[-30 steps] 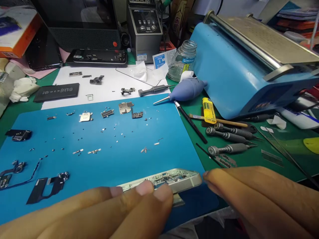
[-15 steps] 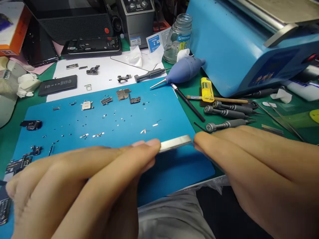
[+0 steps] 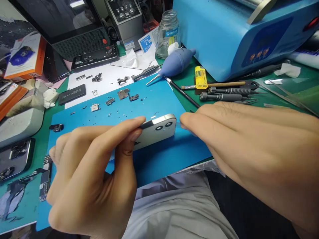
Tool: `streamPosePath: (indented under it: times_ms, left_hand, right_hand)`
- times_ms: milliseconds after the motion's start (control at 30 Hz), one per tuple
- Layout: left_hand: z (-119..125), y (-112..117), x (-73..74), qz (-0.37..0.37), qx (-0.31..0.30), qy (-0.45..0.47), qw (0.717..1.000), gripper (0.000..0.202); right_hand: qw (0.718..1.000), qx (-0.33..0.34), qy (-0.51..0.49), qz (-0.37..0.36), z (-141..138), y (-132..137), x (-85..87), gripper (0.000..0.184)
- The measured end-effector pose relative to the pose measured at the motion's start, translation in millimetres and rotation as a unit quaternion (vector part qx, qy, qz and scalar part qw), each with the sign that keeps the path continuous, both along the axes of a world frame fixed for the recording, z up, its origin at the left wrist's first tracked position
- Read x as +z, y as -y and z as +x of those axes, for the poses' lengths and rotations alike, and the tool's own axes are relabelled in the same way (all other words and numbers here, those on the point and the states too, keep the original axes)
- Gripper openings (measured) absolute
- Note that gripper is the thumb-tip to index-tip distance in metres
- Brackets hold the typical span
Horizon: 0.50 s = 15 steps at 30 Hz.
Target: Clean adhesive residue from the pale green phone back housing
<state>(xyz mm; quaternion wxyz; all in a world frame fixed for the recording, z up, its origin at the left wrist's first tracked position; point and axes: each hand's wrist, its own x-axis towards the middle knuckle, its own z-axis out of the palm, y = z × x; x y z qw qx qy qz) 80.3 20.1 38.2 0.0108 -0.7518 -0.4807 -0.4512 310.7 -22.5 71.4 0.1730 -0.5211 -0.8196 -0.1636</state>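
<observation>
My left hand (image 3: 99,172) grips a white phone housing (image 3: 157,131) by its edge, thumb under and fingers over, holding it above the blue work mat (image 3: 161,156). Its back faces me, with two camera holes near the corner. My right hand (image 3: 244,149) reaches in from the right, and its fingertips meet the housing's far corner. Whether they pinch it or just touch is unclear. Most of the housing is hidden behind my left hand.
Several small screws and metal plates (image 3: 123,93) lie on the mat. Screwdrivers (image 3: 224,97), a yellow lighter (image 3: 200,77), a blue air blower (image 3: 175,66), a glass bottle (image 3: 167,34) and a big blue machine (image 3: 234,33) stand right. A black battery (image 3: 72,94) and another phone (image 3: 15,156) lie left.
The housing has been turned over from inside-up through edge-on, so its white back with the camera holes now faces me. Both hands have lifted it off the mat and nearer.
</observation>
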Motion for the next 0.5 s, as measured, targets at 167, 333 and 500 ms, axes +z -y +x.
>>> streamPosePath:
  times_ms: [167, 333, 500]
  left_hand:
    - [2.2, -1.0, 3.2, 0.003, 0.001, 0.003, 1.0, 0.029]
    - [-0.9, -4.3, 4.9, 0.022, -0.013, -0.005, 1.0, 0.026]
    - [0.5, -8.8, 3.5, 0.038, -0.034, 0.001, 0.999, 0.025]
  right_hand:
    - [1.0, 0.01, -0.01, -0.01, -1.0, -2.4, 3.5, 0.03]
    - [0.999, 0.018, -0.029, -0.028, 11.9, -13.8, 2.8, 0.033]
    - [0.994, 0.007, -0.11, 0.001, 37.3, -14.3, -2.9, 0.046]
